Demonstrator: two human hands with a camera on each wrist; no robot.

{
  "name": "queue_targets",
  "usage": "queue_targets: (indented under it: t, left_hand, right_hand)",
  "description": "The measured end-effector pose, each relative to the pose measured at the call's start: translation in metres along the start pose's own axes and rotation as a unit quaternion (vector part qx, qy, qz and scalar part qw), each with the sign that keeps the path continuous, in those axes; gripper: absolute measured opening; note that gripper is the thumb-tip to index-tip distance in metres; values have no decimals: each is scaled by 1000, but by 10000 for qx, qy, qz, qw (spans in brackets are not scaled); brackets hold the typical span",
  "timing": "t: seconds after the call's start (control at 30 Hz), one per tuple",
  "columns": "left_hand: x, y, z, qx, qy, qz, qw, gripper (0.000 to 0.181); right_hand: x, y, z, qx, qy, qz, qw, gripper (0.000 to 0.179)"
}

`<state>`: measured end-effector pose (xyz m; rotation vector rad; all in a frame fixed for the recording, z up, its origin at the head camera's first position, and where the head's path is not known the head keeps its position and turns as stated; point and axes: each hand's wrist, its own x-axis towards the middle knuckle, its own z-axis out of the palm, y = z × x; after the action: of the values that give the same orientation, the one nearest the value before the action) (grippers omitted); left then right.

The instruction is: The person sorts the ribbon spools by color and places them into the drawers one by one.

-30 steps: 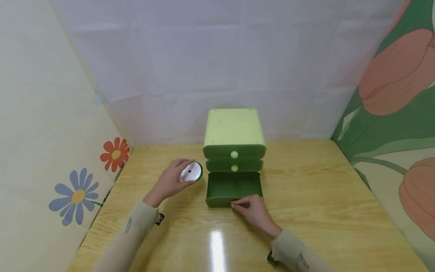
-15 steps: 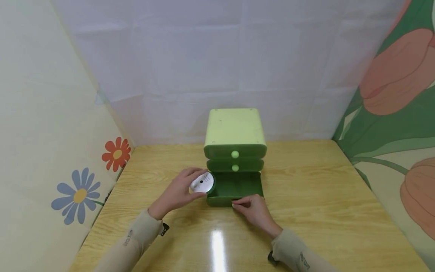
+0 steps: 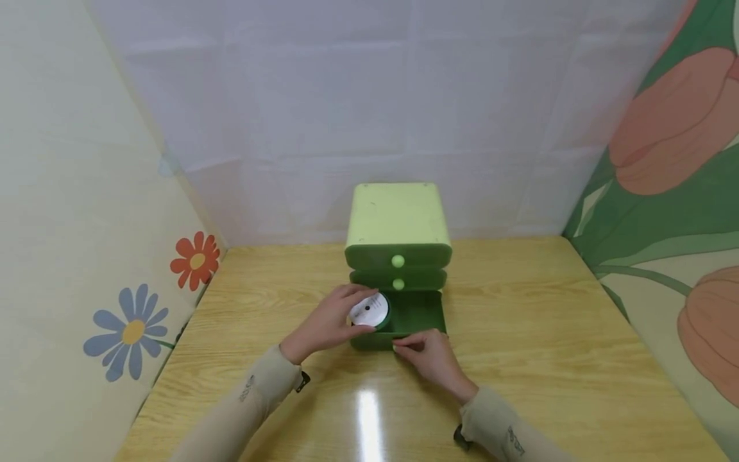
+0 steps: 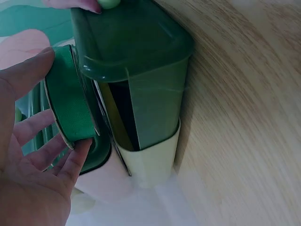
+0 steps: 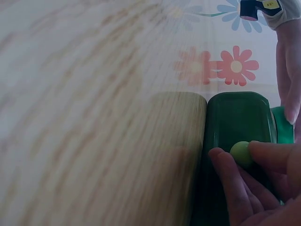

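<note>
A roll of green ribbon (image 4: pixel 70 94) with a white round label is gripped between the thumb and fingers of my left hand (image 3: pixel 329 323). It is held over the left part of the pulled-out bottom drawer (image 3: pixel 417 312) of a small green drawer cabinet (image 3: pixel 398 215). In the right wrist view, my right hand (image 5: pixel 254 188) pinches the round light-green knob (image 5: pixel 241 153) on that drawer's front. The drawer's inside shows dark green beside the roll; the part under the roll is hidden.
The cabinet's two upper drawers, each with a round knob (image 3: pixel 398 261), are pushed in. It stands on a wooden table (image 3: pixel 519 321) near a white back sheet (image 3: pixel 300 128). Flower-printed sheets (image 3: pixel 52 192) flank both sides.
My left hand has carried the ribbon roll rightward, from beside the cabinet to over the bottom drawer. My right hand has stayed at the drawer knob, and the drawer has not moved.
</note>
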<state>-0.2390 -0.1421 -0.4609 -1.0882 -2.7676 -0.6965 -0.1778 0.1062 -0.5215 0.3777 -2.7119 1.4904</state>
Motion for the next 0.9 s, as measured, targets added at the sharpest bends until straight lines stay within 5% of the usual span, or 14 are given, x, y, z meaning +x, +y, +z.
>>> queue_targets:
  t: [0.53,0.9]
  left_hand:
    - [26,14,16,126,-347,210,9991,66]
    - [31,17,23,128,-393,240,9989,64]
  right_hand:
    - [1,0,-1,32,-64,-34,10000,8]
    - [0,-2,-1,86,-99,3,9999,8]
